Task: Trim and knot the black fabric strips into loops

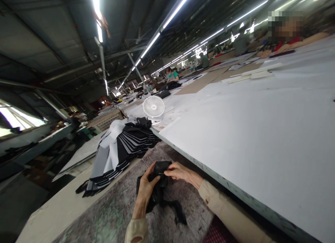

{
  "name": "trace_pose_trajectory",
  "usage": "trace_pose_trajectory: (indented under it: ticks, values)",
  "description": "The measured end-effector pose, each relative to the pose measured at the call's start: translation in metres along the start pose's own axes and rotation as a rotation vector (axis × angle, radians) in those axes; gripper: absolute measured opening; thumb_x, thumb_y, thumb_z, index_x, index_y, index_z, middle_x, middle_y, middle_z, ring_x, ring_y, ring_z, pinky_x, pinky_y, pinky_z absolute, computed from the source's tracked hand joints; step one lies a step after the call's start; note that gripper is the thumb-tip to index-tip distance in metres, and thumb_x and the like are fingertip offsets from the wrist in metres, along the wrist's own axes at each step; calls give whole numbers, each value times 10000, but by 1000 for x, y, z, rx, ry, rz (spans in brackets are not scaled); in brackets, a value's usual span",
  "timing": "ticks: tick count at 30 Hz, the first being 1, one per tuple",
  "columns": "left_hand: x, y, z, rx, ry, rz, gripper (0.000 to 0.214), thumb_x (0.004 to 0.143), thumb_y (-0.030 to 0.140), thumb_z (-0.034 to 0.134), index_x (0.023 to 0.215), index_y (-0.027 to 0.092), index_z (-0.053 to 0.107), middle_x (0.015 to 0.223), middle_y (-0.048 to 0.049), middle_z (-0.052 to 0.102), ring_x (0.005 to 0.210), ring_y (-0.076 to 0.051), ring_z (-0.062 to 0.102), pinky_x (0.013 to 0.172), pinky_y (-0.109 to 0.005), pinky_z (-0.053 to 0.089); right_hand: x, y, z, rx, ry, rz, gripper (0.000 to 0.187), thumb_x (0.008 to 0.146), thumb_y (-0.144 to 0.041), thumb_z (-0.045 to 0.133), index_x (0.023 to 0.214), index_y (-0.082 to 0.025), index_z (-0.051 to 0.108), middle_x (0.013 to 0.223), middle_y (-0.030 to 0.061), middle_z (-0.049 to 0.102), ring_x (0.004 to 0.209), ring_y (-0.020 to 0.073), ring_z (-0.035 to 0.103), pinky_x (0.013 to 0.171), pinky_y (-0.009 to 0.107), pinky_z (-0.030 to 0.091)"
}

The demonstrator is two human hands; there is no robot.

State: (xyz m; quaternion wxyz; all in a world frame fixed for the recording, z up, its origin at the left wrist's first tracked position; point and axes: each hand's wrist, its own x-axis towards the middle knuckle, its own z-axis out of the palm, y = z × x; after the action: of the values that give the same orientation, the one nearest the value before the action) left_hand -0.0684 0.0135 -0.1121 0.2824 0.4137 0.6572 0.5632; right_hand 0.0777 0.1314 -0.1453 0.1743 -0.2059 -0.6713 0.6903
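At lower centre, my left hand (146, 187) and right hand (180, 172) flank a cloth bundle (161, 167) over the work surface (104, 215). Left of centre lies a fanned stack of cloth (131, 145), a fan (154, 107) just behind it. A table (240, 142) fills the right; strips (251, 75) lie on it, upper right.

No readable text, even on the white fan (154, 106).
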Motion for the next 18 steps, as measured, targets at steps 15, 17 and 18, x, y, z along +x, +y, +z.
trace_pose_trajectory:
  ticks: [15, 17, 18]
  values:
    - [-1, 0, 4, -47, 27, 0, 627, 630, 232, 752, 1232, 242, 577, 1072, -29, 653, 1001, -187, 590, 884, -281, 441, 3, 5, 1, 148, -44, 49, 262, 712, -376, 645, 750, -129, 563, 541, -68, 379, 438, 37, 332, 407, 179, 178]
    - [-2, 4, 6, -83, 35, -22, 640, 612, 224, 763, 1225, 226, 580, 1093, -43, 658, 1016, -195, 593, 892, -288, 444, 2, 4, 1, 145, -53, 39, 257, 715, -370, 643, 754, -128, 566, 558, -53, 421, 463, 45, 369, 413, 175, 197]
    - [-2, 6, 7, -92, 33, -26, 650, 602, 219, 768, 1223, 221, 579, 1076, -44, 665, 1002, -196, 601, 883, -290, 450, 2, 3, 1, 140, -49, 37, 254, 717, -367, 642, 752, -128, 566, 562, -47, 436, 471, 48, 379, 417, 174, 208]
